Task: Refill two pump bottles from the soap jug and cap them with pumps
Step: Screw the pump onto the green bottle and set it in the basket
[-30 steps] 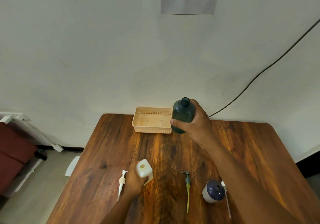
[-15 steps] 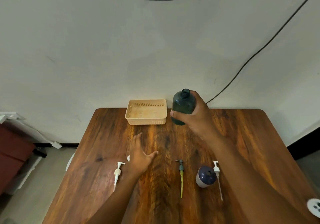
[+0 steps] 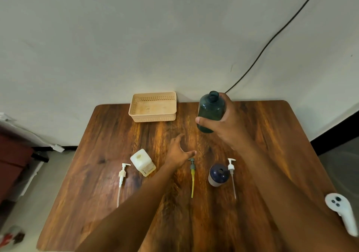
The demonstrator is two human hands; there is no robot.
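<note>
A dark green bottle is held up over the far right part of the wooden table. It is see-through plastic with round shoulders and a short neck, and its mouth is open with no pump on it. It is held upright, tipped only a little. The right hand is wrapped around its lower half, with the thumb across the front, so the bottom of the bottle is partly hidden. The left hand is spread wide open above the middle of the table, and nothing is held in it. Near its wrist, to the left, a small white soap jug is standing with its round opening uncapped; something yellowish can be seen low inside it. A white pump with a long tube is lying just left of the jug. A grey-green pump with a yellow tube is lying just beside the left hand. Farther right, a second bottle with a dark blue top and a pale body is standing, and another white pump is lying against its right side. A peach plastic basket is set at the far edge by the wall. At the right edge, a white controller is partly cut off. How full the green bottle is cannot be told.
</note>
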